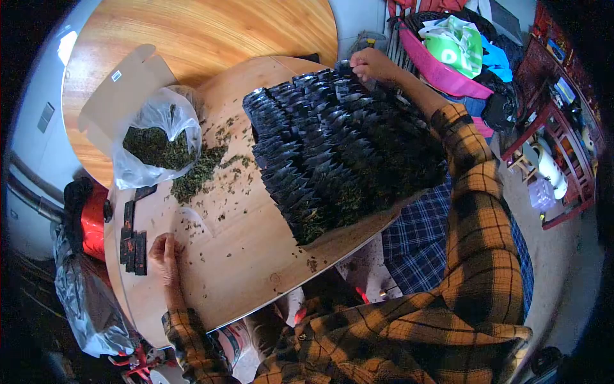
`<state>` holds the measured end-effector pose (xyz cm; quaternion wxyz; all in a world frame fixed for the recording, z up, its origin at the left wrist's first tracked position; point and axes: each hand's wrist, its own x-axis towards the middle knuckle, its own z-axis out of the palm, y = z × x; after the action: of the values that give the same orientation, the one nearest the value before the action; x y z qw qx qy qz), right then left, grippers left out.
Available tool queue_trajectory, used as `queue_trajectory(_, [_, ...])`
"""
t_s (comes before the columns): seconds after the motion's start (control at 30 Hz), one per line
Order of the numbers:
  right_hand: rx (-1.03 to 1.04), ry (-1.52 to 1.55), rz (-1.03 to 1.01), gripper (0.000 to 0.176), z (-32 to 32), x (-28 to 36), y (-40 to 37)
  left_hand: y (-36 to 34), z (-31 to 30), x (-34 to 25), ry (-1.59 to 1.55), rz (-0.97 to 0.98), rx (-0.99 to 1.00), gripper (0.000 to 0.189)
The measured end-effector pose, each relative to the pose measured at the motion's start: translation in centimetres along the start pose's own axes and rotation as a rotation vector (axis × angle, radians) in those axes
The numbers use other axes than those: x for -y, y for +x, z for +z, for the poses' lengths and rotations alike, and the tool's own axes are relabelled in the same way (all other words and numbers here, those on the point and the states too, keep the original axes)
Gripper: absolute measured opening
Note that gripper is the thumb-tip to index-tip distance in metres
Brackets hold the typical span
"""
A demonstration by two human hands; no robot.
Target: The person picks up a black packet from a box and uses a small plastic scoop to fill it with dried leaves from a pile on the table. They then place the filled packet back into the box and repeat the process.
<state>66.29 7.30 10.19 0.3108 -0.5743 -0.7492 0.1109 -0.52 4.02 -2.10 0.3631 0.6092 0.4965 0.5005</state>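
Rows of small black pouches [320,128] stand packed together on the table, many with jagged open tops. Dried green leaf bits show in the nearer rows. At the far right corner of these rows, my right hand [373,66] has its fingers pinched at the edge of a pouch. My left hand [165,256] rests low over the table's left side, fingers curled together; whether anything is in them is hidden. Just left of it lie flat black packets [133,251] with red marks. A clear plastic bag [150,168] of dried leaves lies open, with a loose leaf pile [195,176] spilling out.
A cardboard box [125,89] stands behind the plastic bag. Leaf crumbs are scattered over the wooden table [236,269]. A second round wooden tabletop [256,25] is behind. To the right are a pink basket [425,61] and a red wooden rack [563,153].
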Motion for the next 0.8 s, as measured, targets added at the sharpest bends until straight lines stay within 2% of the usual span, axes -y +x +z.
queue_trajectory(0.4, [-0.011, -0.109, -0.008, 0.011, -0.2, 1.7, -0.5, 0.2, -0.3, 0.5, 0.052, 0.080, 0.028, 0.014])
queue_trajectory(0.47, [-0.051, 0.011, 0.065, 0.016, -0.5, 2.2, -0.8, 0.2, -0.4, 0.6, 0.056, 0.065, 0.025, 0.014])
queue_trajectory(0.6, [-0.057, 0.053, 0.070, 0.020, -1.8, 1.8, -1.0, 0.0, -0.5, 0.4, -0.014, 0.028, 0.038, 0.014])
queue_trajectory(0.67, [0.012, 0.000, 0.032, 0.017, -3.1, 3.7, -1.3, 0.0, -0.3, 0.2, -0.034, -0.001, 0.021, 0.015])
queue_trajectory(0.73, [0.020, -0.051, 0.008, 0.015, -4.0, 5.4, -1.6, 0.1, -0.3, 0.3, 0.106, 0.072, 0.005, 0.018])
queue_trajectory(0.8, [0.043, -0.086, -0.064, 0.014, -4.4, 6.4, -1.4, -0.1, -0.8, -0.1, 0.042, -0.012, 0.084, 0.019])
